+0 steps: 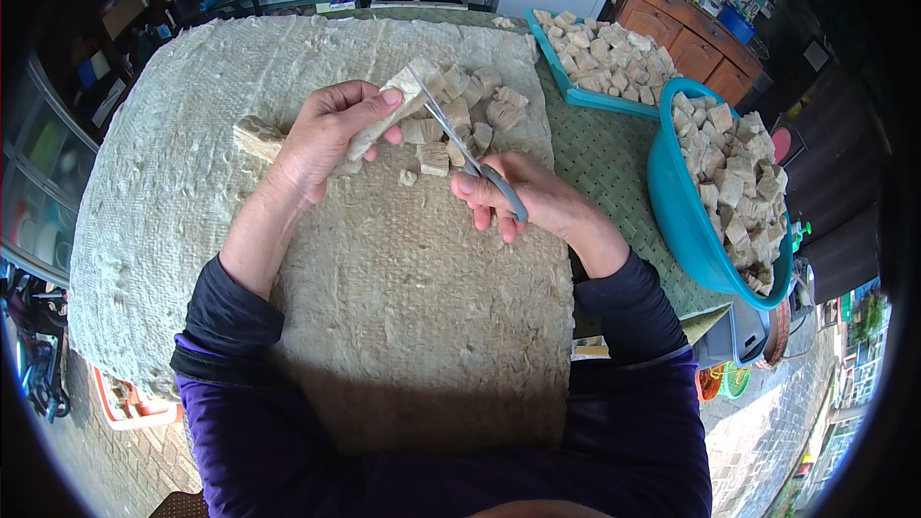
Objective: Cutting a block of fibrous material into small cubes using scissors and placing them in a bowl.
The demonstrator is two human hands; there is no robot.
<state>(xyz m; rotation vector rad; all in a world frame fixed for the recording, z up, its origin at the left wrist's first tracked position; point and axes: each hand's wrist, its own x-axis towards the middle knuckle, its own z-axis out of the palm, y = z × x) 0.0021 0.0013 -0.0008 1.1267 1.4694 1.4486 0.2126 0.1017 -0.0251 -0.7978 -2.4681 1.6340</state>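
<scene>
Strip (pixel 407 85) of pale fibrous material is held up over the far half of the mat (pixel 432 297), and my left hand (pixel 336 129) is closed around its nearer part, thumb on top. My right hand (pixel 526 194) grips the scissors (pixel 468 155) by their grey handles, over the mat's right side. The angle between the two is what counts: the strip's long axis slants from the mat's near left to its far right, while the blades point from the mat's near right to its far left, crossing the strip close to its far end. My left hand is the nearer one, right on the strip; my right meets it only through the blades. Whether one blade passes beneath the strip, I cannot tell.

Squarish blocks (pixel 457 115) lie in a loose heap on the mat, just right of the strip, and a longer chunk (pixel 257 138) rests on the mat's far left half, beside my left wrist. Off the mat's right edge, a tray (pixel 606 105) and a basin (pixel 676 221) hold more blocks.
</scene>
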